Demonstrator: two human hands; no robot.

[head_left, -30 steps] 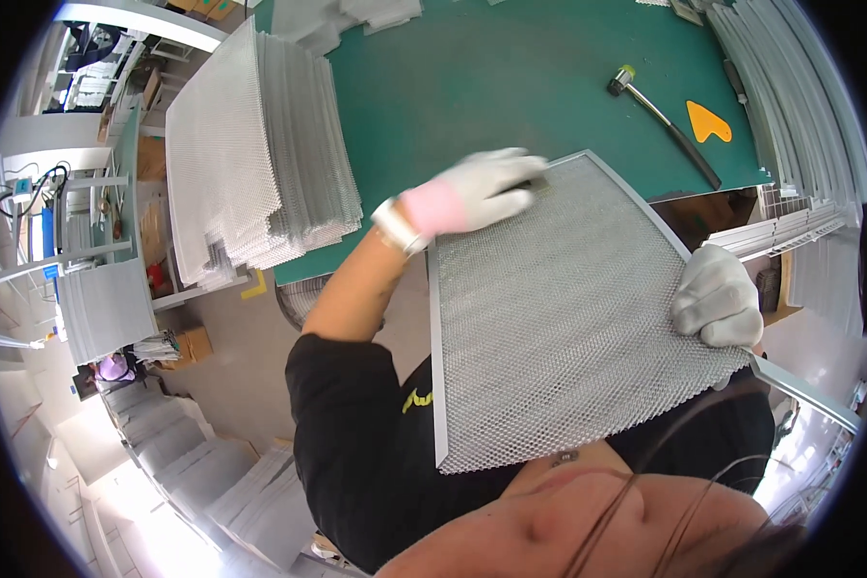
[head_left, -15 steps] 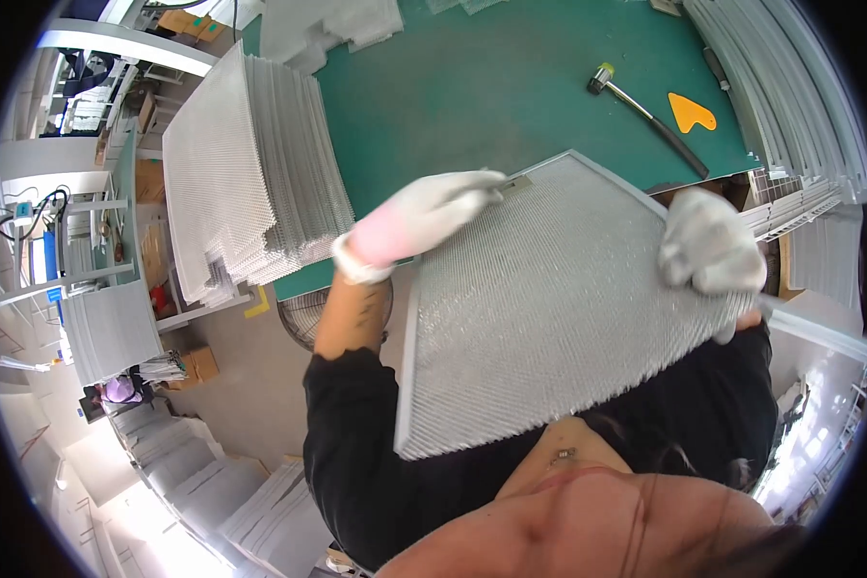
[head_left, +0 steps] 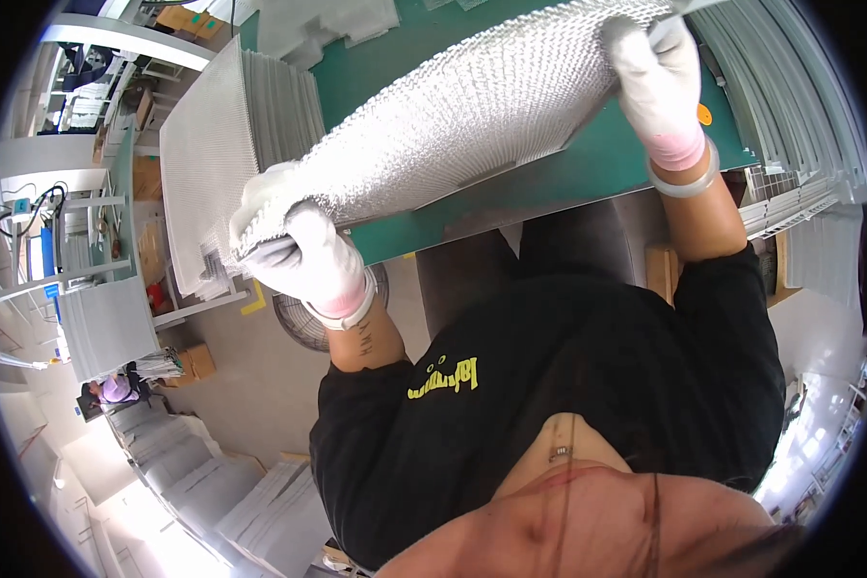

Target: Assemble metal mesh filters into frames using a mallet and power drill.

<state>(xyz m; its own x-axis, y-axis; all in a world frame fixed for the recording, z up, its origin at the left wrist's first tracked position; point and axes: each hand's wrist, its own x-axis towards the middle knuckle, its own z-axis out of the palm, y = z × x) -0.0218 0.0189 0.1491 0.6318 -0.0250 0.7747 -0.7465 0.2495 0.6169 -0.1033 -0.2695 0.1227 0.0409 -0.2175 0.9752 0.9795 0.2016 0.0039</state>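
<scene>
The mesh panel (head_left: 472, 120) is up between the person's two gloved hands, over the green table (head_left: 573, 173); the left hand (head_left: 313, 260) grips its near left end, thumb on the side toward the body, fingers round the far side; the right hand (head_left: 657, 82) grasps the other end, farther out over the table; so the panel stretches from one palm to the other, tilted, its long lower edge above the tabletop; I cannot tell whether that edge touches anything.

The panel's far right corner is cut off at the top of the head view; the left hand's farther fingers are partly hidden by the mesh; behind the left hand, a stack of mesh sheets (head_left: 212, 159) is partly covered; an orange piece (head_left: 704, 115) just peeps out beside the right hand.
</scene>
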